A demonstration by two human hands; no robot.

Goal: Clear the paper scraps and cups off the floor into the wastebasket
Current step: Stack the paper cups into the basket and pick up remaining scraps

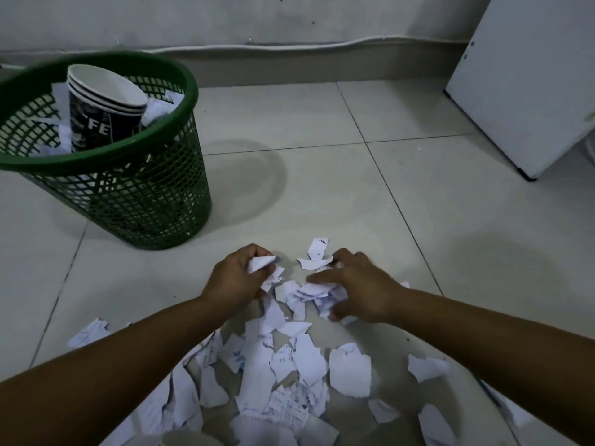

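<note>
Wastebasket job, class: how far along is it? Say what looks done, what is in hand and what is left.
Done: the stacked cups and some scraps sit in the green wastebasket. In hand: the left hand grips a scrap, and the right hand gathers a bunch. Left: the paper scraps spread over the floor.

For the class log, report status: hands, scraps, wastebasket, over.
Left hand grips scraps; right hand gathers more. Stacked cups already in green wastebasket. Many paper scraps still on floor. Nothing in the way.
</note>
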